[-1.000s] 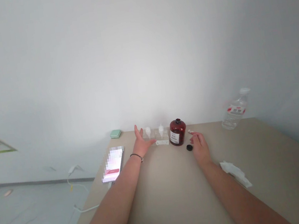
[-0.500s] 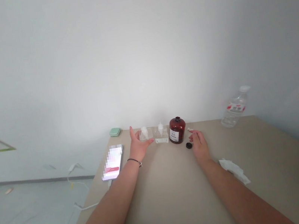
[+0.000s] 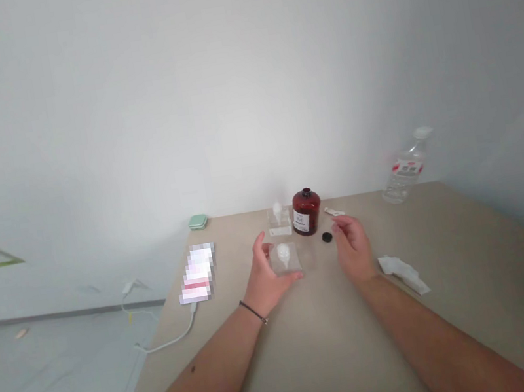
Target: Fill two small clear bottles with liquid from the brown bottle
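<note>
Low in the frame, my two forearms are reaching up over the table [image 3: 318, 359]. My left hand [image 3: 267, 276], just left of centre, is gripping a clear bottle [image 3: 286, 258] with a white top, thumb on its left side and fingers wrapping under and around it, holding it upright just above the tabletop. A dark band [image 3: 253, 310] is sitting on that wrist. My right hand [image 3: 354, 249], right of centre, is hovering half-open with the fingers loosely curling; I am seeing nothing in it. A crumpled tissue [image 3: 402, 273] is lying just to its right. A phone [image 3: 197, 274] is lying at the table's left edge, its cable [image 3: 165, 340] trailing off towards the floor. A black cap [image 3: 327, 237] is lying just beyond my right fingertips. Farther back at centre, a second bottle [image 3: 278, 220] is standing just beside a brown bottle [image 3: 307, 211], which is open at the top. A green case [image 3: 197, 221] is sitting at the far left corner, and a water bottle [image 3: 405, 168] is standing at the upper right, well apart from the rest.
</note>
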### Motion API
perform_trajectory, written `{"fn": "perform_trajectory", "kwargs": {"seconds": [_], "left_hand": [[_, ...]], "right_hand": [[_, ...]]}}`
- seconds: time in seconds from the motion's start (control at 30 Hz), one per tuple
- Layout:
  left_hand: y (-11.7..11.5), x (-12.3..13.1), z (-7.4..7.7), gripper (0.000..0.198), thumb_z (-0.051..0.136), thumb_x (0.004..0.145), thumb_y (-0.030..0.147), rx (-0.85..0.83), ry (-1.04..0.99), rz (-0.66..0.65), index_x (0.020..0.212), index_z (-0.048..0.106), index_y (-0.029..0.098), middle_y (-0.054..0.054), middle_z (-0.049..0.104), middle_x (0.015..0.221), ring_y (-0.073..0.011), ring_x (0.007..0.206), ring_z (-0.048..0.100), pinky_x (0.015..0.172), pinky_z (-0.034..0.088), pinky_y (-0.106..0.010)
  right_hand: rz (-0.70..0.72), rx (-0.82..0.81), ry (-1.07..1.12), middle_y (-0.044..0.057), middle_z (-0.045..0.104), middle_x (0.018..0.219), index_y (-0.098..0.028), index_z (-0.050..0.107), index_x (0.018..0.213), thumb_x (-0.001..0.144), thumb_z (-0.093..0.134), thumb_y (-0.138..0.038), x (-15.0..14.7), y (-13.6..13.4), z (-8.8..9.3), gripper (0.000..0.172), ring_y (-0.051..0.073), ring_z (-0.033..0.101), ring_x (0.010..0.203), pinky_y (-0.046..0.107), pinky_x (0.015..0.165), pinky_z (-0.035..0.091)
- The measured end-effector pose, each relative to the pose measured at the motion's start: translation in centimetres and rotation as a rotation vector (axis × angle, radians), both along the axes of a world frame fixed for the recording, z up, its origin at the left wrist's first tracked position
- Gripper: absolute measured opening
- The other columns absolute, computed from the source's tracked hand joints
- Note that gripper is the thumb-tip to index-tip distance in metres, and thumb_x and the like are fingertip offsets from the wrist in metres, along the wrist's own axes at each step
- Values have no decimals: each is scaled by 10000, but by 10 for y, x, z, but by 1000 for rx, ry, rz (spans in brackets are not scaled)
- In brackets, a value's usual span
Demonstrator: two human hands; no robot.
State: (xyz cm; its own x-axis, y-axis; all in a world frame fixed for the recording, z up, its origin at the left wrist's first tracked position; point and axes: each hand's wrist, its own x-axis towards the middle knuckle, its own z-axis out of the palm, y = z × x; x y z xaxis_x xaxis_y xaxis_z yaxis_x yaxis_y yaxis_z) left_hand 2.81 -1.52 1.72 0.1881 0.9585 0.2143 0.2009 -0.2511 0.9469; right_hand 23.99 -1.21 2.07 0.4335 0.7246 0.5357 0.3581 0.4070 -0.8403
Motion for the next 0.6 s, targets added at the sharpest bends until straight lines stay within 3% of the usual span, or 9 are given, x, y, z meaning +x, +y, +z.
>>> {"fn": "perform_trajectory", "kwargs": {"seconds": [0.1, 0.23, 0.33, 0.47, 0.6], "left_hand": [[2, -2, -4, 1148, 899, 562, 298, 5, 10, -69, 1456, 180, 235, -97, 467, 1225, -273, 1152, 523, 1040, 404, -478], [3, -2, -5, 1057, 895, 570, 302, 34, 28, -81, 1412, 262, 210, -102, 472, 1208, -274, 1126, 524, 1022, 409, -477], [4, 0, -6, 962, 879, 588, 283, 48, 49, -89, 1361, 314, 187, -124, 475, 1231, -291, 1148, 520, 1032, 404, -486], [6, 1, -4, 889, 820, 613, 179, 55, 58, -175, 1340, 309, 181, -147, 462, 1284, -293, 1163, 530, 1023, 428, -479], [8, 0, -3, 836, 822, 628, 204, 101, 91, -193, 1315, 346, 187, -136, 468, 1284, -288, 1156, 539, 1025, 435, -482]], "right_hand": [[180, -99, -57, 49, 606, 969, -247, 623, 1051, 877, 538, -292, -20, -17, 3, 199, 209, 567, 871, 372, 799, 464], [458, -146, -183, 76, 597, 1133, -260, 640, 1087, 805, 587, -256, -44, -20, 0, 287, 262, 555, 1091, 418, 903, 459], [459, -155, -185, 81, 605, 1106, -242, 643, 1032, 793, 627, -304, -56, -14, -2, 248, 274, 553, 1101, 454, 977, 422], [421, -233, -150, 63, 612, 987, -220, 637, 914, 767, 675, -338, -65, -8, 1, 192, 247, 584, 962, 426, 902, 461], [448, -285, -156, 67, 651, 980, -210, 681, 894, 772, 689, -339, -64, -8, 8, 177, 244, 605, 952, 418, 899, 461]]}}
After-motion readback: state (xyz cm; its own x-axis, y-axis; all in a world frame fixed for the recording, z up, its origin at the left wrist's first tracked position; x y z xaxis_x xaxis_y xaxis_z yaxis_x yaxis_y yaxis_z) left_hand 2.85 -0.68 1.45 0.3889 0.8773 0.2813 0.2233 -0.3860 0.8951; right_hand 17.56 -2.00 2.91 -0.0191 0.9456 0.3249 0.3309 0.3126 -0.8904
